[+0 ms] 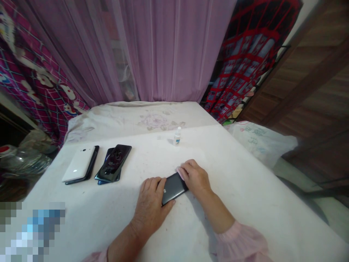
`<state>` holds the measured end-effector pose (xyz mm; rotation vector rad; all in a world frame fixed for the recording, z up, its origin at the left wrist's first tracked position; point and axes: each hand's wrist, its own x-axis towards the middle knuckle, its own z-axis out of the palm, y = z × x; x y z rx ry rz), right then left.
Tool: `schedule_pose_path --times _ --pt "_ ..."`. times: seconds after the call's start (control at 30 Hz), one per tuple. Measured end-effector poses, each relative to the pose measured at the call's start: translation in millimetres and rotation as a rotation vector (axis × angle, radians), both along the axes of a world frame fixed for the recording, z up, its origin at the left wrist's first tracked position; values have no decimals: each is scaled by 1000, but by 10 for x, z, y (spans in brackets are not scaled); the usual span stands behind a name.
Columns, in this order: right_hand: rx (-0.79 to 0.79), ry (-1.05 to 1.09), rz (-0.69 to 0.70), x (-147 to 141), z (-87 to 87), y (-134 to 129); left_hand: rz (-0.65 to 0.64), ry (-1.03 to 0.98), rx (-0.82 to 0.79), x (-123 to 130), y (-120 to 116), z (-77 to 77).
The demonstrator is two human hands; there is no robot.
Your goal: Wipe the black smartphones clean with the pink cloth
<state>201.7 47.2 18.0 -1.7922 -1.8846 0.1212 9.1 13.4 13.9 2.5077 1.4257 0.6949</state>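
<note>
A dark grey phone (pixel 175 187) lies back up on the white tablecloth, slanting up to the right. Around its left end my left hand (pixel 151 200) is curled, fingers above and thumb along the lower edge. At the phone's upper right end my right hand (pixel 195 178) is closed, pressing a small pale pink thing (pixel 180 171) against it; what that is cannot be made out. Beyond the phone stands a small white bottle (pixel 177 138) with a blue label, upright.
At the left, a white phone (pixel 79 165) rests on a dark one, beside a glossy black phone (pixel 116 163) on a blue one. The tablecloth (pixel 218 218) reaches the curtain (pixel 174 47). Beyond the right edge hangs a plastic bag (pixel 259 140); a large clear bottle (pixel 24 160) is at far left.
</note>
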Motion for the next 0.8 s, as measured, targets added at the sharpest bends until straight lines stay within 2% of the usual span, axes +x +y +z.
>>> schedule_pose_path --times 0.17,0.37,0.63,0.8 --pt "-47 -164 26 -20 89 -79 19 18 -67 21 -10 46" --pt "-13 -264 44 -56 112 -134 69 -31 -53 35 -14 -9" --pt "-47 -205 195 -311 102 -145 77 -114 -5 36 -15 -63" --pt "-99 -220 138 -248 104 -117 83 -105 18 33 -12 -53"
